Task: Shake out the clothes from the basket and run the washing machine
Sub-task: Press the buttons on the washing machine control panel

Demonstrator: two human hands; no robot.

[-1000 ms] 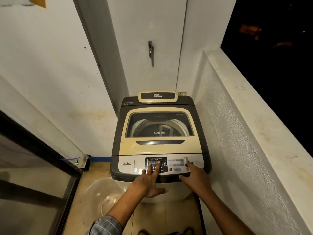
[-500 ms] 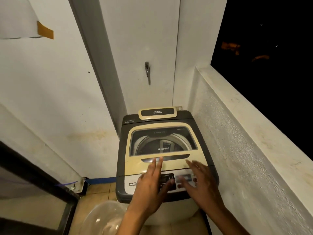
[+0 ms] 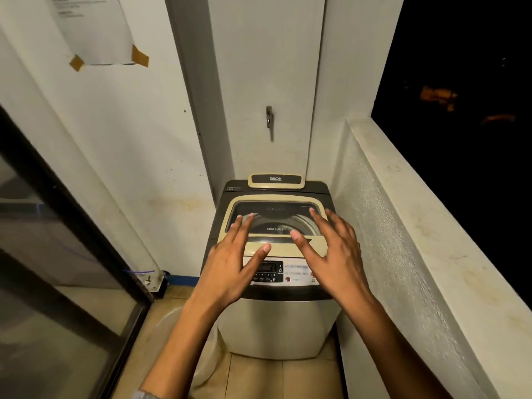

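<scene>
Both hands have left the control panel [image 3: 283,273]. The left hand [image 3: 230,266] and right hand [image 3: 331,249], fingers spread and empty, now hover toward 12 o'clock over the washing machine [image 3: 276,326] lid [image 3: 285,250].

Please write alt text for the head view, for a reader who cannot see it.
Two open hands, left and right, are spread above a closed top-loading washer in a narrow corner. A clear tub sits on the floor at its left.
</scene>
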